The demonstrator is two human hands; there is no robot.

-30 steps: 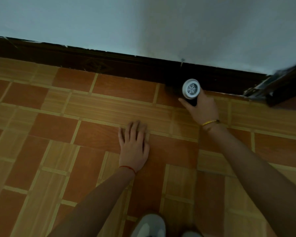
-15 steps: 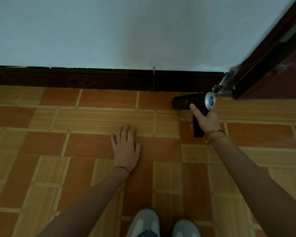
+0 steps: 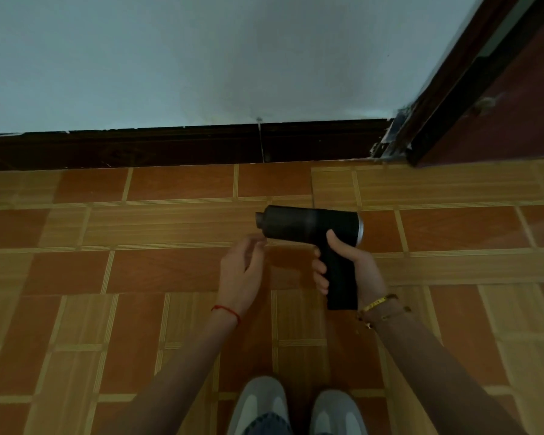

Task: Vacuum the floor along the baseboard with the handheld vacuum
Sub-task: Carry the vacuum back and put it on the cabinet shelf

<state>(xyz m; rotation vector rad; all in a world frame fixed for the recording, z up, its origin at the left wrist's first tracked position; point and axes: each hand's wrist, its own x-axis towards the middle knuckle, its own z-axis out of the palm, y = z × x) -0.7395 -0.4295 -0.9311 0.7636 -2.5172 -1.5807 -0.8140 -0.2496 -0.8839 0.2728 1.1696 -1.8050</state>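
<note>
Tiled floor point(image 3: 170, 271) meets dark baseboard point(image 3: 170, 149) below a pale wall point(image 3: 201, 58).
Right hand point(image 3: 355, 265) grips the handheld vacuum point(image 3: 308, 226); left hand point(image 3: 242, 274) hovers loosely open, empty.

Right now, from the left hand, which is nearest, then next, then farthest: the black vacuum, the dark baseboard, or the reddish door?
1. Black handheld vacuum, just right of the left hand.
2. Dark wooden baseboard, ahead along the wall.
3. Reddish-brown door, far up in the right corner.

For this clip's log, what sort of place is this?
Probably a room in a home, by a doorway: tiled floor in a brick-and-wood pattern, dark baseboard under a pale painted wall, and a dark door frame at right.
</note>
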